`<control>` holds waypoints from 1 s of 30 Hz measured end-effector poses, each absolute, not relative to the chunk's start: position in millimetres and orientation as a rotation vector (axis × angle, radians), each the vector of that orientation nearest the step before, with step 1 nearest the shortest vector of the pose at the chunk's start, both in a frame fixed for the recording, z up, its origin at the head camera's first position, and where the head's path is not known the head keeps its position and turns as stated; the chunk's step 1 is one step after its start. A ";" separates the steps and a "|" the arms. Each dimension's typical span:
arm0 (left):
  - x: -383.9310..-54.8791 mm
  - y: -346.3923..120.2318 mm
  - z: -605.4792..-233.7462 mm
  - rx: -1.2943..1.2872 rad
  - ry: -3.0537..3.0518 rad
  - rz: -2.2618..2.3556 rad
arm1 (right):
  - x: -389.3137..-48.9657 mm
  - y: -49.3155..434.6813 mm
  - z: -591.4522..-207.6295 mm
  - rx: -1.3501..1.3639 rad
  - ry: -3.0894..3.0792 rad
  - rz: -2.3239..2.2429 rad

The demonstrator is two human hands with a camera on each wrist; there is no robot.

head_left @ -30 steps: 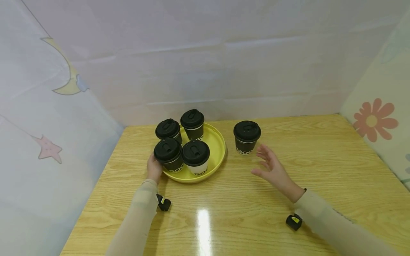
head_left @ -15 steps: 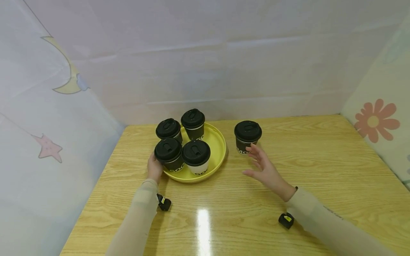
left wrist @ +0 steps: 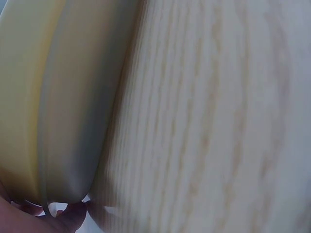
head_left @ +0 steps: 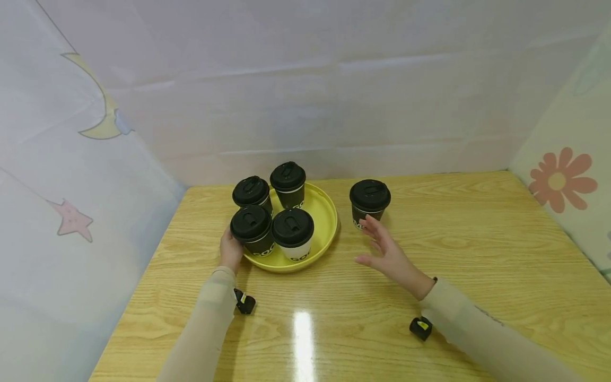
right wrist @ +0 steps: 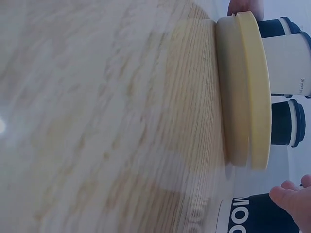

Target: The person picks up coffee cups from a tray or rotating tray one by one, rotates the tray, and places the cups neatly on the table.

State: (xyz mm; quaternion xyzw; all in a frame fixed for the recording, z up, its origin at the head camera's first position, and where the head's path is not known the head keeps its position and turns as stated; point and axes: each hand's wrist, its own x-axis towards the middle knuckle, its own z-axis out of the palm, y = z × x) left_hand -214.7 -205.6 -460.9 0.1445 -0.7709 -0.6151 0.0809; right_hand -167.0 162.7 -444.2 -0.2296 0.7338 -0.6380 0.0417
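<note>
In the head view a round yellow tray (head_left: 326,220) bears several lidded paper coffee cups. At its front right is a white cup (head_left: 297,251) with a black lid; the black cups (head_left: 250,224) stand beside and behind it. My left hand (head_left: 231,251) grips the tray's left edge, its fingertips at the rim in the left wrist view. Another black coffee cup (head_left: 369,197) stands upright on the table, right of the tray. Before it, my right hand (head_left: 389,260) has its fingers spread and overlaps its lower front; the right wrist view shows fingertips (right wrist: 282,194) beside its printed wall.
The wood-grain table (head_left: 353,318) runs back to a pale cloth wall (head_left: 305,106). Cloth with a printed flower (head_left: 556,181) borders the right side, and one with a moon and star (head_left: 75,221) the left. A small black device hangs at each wrist.
My right hand has moved left, from beside the lone coffee cup to in front of it, fingers still spread. The left hand, tray and cups have stayed in place.
</note>
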 end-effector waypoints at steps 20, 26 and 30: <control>-217.3 -206.2 -464.3 0.424 -2.286 -1.847 | -171.5 147.9 -442.3 -0.692 2.233 -1.904; -215.2 -205.8 -463.4 0.435 -2.301 -1.840 | -174.1 144.1 -443.5 -0.699 2.231 -1.897; -212.9 -205.1 -461.3 0.435 -2.314 -1.826 | -176.0 141.4 -443.3 -0.729 2.230 -1.887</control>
